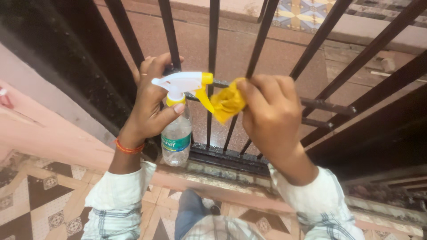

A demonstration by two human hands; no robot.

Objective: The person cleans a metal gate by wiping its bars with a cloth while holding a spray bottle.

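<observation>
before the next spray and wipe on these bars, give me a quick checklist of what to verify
1. Spray bottle held firmly: ok, the left hand wraps its neck, thumb under the white spray head.
2. Nozzle aimed at the cloth or bars: ok, the yellow nozzle tip points toward the yellow cloth.
3. Finger on the trigger: cannot tell, the fingers curl behind the head and around a bar.
4. Cloth gripped: ok, the right hand has it bunched in its fingers.
5. Cloth against the metal bars: ok, it sits at the horizontal rail.
6. Liquid in the bottle: cannot tell, the level does not show clearly.
</observation>
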